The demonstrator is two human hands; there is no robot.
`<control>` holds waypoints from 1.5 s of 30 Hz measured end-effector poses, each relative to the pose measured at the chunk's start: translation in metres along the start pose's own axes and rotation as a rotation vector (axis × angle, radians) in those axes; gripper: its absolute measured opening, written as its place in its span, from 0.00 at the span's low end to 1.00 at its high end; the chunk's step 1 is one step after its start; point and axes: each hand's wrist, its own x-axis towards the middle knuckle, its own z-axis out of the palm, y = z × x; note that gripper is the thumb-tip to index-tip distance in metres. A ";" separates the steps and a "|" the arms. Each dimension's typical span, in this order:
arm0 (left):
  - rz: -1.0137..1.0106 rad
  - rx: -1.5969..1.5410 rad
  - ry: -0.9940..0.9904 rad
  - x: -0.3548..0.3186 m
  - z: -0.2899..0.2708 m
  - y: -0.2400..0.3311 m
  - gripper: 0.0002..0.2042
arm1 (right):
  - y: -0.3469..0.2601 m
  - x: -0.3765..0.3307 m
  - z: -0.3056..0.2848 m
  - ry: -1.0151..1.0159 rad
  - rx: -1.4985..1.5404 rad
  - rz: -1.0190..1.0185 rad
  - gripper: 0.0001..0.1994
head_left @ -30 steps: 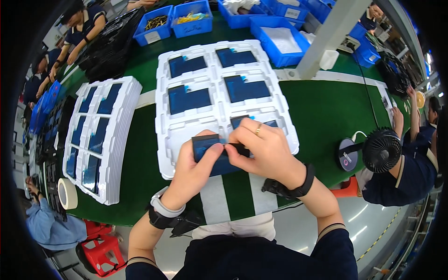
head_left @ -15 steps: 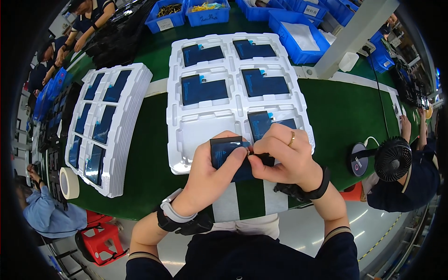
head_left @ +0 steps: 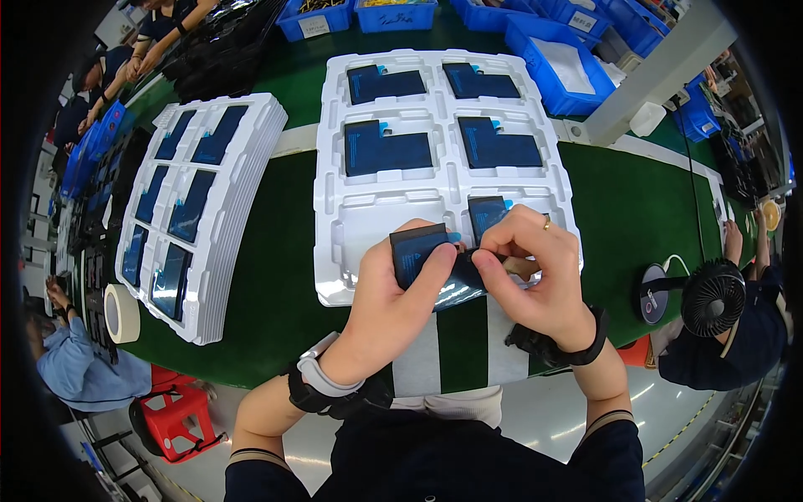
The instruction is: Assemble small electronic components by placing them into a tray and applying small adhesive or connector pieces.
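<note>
A green table point(head_left: 268, 276) is lined by co-workers point(head_left: 79, 358) and set with a white tray point(head_left: 355, 238) and a tray stack point(head_left: 226, 238). By the curled left hand point(head_left: 393, 293), a dark flat piece point(head_left: 413, 253) is gripped at the tray's near edge; beside it, a black part point(head_left: 470, 267) is narrowly pinched by the right hand point(head_left: 539, 272). Five similar pieces point(head_left: 387, 152) are seated in the tray.

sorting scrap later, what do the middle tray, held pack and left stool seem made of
Tray: likely thin plastic, satin white, molded ribs. Pack: perhaps plastic film outside, by its sheen; core hidden. Stool: probably hard plastic, smooth red, molded openings.
</note>
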 end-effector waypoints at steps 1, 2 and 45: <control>0.000 -0.001 0.001 0.000 0.000 0.000 0.06 | -0.001 0.000 0.000 0.003 -0.007 0.009 0.04; 0.008 0.006 -0.002 -0.001 0.000 0.000 0.06 | -0.002 0.001 0.000 0.006 -0.015 0.017 0.05; -0.041 0.060 0.038 0.001 0.004 -0.005 0.08 | 0.011 0.001 0.004 -0.067 -0.110 0.005 0.05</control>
